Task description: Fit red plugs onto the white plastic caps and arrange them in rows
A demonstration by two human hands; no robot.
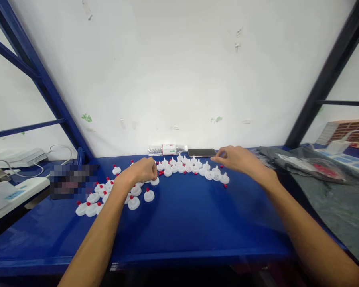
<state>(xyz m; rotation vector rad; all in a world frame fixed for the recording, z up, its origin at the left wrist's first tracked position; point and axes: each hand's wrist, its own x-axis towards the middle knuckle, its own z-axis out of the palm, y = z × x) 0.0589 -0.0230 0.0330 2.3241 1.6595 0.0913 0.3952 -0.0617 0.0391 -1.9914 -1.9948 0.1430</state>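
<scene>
My left hand (144, 170) is closed, fingers curled down beside the white spouted caps with red tips; whatever its fingertips hold is hidden. Just below them lies one white cap (154, 181). Several red-tipped white caps (134, 202) stand around and left of my left forearm. My right hand (233, 158) hovers at the right end of a cluster of white spouted caps (209, 174) without red tips. Its thumb and fingers are apart, and nothing shows between them. Small loose red tips (160, 173) lie among the caps, and another red tip (225, 186) lies at the right.
A clear plastic bottle (168, 150) lies against the wall beside a dark phone (201, 153). Plastic bags (314, 165) cover the right side of the blue table (182, 227). Power strips (16, 195) and cables are at the left. Blue metal posts (52, 91) rise at the sides.
</scene>
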